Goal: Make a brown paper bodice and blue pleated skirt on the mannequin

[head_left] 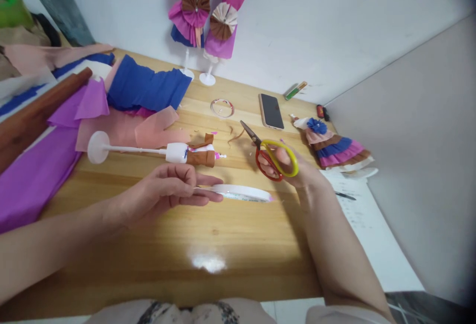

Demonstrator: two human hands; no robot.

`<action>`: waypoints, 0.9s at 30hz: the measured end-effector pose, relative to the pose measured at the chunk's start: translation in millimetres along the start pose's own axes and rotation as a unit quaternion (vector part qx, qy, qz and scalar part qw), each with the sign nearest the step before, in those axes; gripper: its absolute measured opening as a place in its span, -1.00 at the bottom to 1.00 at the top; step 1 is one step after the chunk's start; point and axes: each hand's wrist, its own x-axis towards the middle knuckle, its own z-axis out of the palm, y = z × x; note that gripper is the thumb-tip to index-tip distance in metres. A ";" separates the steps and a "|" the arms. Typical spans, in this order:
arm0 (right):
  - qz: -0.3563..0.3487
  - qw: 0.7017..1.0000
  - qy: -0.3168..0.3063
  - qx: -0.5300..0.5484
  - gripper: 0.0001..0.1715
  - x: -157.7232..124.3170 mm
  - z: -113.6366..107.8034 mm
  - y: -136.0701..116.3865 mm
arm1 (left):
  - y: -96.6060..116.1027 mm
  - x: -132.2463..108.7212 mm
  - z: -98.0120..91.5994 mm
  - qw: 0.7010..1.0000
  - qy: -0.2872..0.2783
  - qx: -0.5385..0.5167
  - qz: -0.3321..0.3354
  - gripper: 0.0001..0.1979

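My left hand (176,185) pinches the near end of a roll of white tape (243,192), seen nearly edge-on just above the table. My right hand (284,163) has its fingers through the handles of a pair of scissors (277,160), one loop yellow and one red. Their dark blades point up and left, apparently closed. Just beyond my left hand lies a small mannequin stand (176,152) on its side, with a white round base at the left and brown paper wrapped at its right end.
Crepe paper in blue (147,83), purple (55,165) and peach lies at the left. Two dressed mannequins (223,22) stand by the wall. Farther right are a wire ring (222,108), a phone (271,111), a layered paper dress (334,148) and a paper sheet (372,230) with a pen.
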 end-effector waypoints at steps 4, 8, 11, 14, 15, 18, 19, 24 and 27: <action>0.042 0.990 -0.029 -0.128 -0.24 -8.3 -9.7 -8.4 | -4.2 1.2 -1.3 1.000 -0.007 0.001 -0.005 -0.85; 0.089 0.906 -0.073 -0.408 -0.63 -17.1 8.7 -24.6 | -7.6 2.0 -3.2 1.000 -0.012 0.004 -0.015 -0.87; 0.102 0.821 -0.033 -0.561 -0.72 -22.5 33.2 -32.6 | -11.2 2.9 -5.7 1.000 -0.016 0.001 -0.022 -0.88; 0.112 0.789 -0.044 -0.602 -0.74 -27.4 41.9 -36.0 | -16.2 5.0 -8.9 0.999 -0.020 0.007 -0.027 -0.87; 0.111 0.798 -0.052 -0.590 -0.75 -27.5 38.2 -35.4 | -18.0 6.0 -9.9 0.999 -0.022 0.007 -0.032 -0.88; 0.076 0.834 0.030 -0.546 -0.74 -17.6 8.2 -24.9 | -22.2 8.6 -12.0 0.999 -0.027 0.001 -0.046 -0.90; 0.051 0.824 0.124 -0.550 -0.73 -10.8 -6.0 -18.8 | -23.2 9.2 -12.2 0.998 -0.028 -0.003 -0.048 -0.91; 0.014 0.771 0.298 -0.563 -0.71 24.7 -65.3 13.1 | -24.0 10.2 -10.1 0.999 -0.017 -0.008 -0.049 -0.91; 0.025 0.795 0.280 -0.538 -0.74 31.1 -65.6 21.8 | -24.1 11.1 -8.7 0.998 -0.010 -0.001 -0.061 -0.91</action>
